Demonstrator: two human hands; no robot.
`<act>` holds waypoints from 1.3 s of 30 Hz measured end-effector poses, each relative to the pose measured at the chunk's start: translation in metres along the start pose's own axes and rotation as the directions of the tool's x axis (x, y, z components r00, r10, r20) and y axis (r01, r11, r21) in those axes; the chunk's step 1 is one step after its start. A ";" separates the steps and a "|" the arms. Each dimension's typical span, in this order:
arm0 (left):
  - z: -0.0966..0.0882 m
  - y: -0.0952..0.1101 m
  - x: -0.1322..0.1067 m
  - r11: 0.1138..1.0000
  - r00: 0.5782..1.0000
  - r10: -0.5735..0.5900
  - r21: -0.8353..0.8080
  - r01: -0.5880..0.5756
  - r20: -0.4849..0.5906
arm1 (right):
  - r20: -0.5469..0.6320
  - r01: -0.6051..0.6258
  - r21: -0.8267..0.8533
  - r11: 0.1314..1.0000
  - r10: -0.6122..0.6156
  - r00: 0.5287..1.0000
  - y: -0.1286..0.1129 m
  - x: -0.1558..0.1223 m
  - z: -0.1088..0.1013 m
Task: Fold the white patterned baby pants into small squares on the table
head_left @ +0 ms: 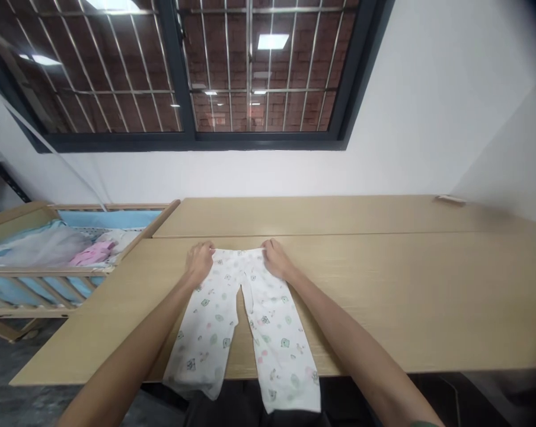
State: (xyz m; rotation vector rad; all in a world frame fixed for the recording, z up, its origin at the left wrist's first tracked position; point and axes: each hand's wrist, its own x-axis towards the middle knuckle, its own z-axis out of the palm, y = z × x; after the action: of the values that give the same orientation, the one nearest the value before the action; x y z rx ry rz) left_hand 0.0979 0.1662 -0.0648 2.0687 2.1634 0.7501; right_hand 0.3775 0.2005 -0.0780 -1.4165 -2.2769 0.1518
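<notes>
A small pair of white pants [274,320] with a print of green, pink and grey figures lies spread on the wooden table. Its waistband points away from me, and both leg ends hang over the near edge. My left hand [200,262] is closed on the left corner of the waistband. At the right corner, my right hand [274,258] pinches the fabric in the same way. Between the two hands the waistband is stretched fairly straight. The fingertips are partly hidden behind the hands.
The light wooden table [405,296] reaches far to the right and back to the white wall. A wooden crib [41,273] with blue lining, bedding and a pink cloth [92,253] stands at the left. Above is a barred window [268,139]. A small flat item [450,200] lies at the back right.
</notes>
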 end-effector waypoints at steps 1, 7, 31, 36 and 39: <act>0.004 0.001 0.005 1.000 1.000 -0.021 0.021 0.020 0.003 | 0.008 -0.028 -0.006 1.000 0.028 1.000 0.002 0.004 0.005; 0.019 0.002 0.030 0.988 0.993 -0.118 0.102 0.116 0.009 | 0.025 -0.119 0.029 0.992 0.119 0.993 0.016 0.031 0.014; -0.012 0.191 -0.187 0.872 0.674 0.445 -0.113 -0.477 0.589 | 0.122 -0.325 0.642 0.694 0.327 0.937 0.057 0.054 0.011; -0.011 0.185 -0.184 0.878 0.665 0.448 -0.155 -0.452 0.598 | 0.131 -0.333 0.669 0.665 0.336 0.933 0.058 0.051 0.008; -0.021 0.179 -0.184 0.897 0.700 0.441 -0.254 -0.362 0.562 | 0.136 -0.335 0.678 0.654 0.335 0.932 0.057 0.049 0.006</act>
State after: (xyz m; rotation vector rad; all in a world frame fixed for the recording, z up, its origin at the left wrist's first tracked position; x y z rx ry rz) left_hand 0.2748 -0.0180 -0.0310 2.3154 1.2994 0.1602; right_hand 0.4039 0.2704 -0.0864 -1.3619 -1.6184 1.0160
